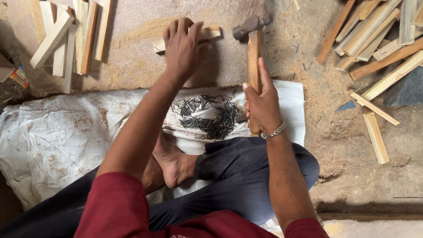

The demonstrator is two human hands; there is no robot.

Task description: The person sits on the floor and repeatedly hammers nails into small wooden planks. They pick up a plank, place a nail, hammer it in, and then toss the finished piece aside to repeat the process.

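Note:
My right hand [261, 103] grips the wooden handle of a hammer [252, 53], whose metal head points away from me over the dusty floor. My left hand [183, 46] reaches forward and rests on a short light wooden strip [210, 33] lying flat on the floor, covering most of it. Between my arms, a pile of small dark nails [207, 115] lies on a white cloth [53, 132] in front of my crossed legs.
A stack of light wooden slats [72, 33] lies at the far left. More wood strips and offcuts [379, 39] are heaped at the right. Sawdust covers the floor. My bare foot [174, 163] rests on the cloth.

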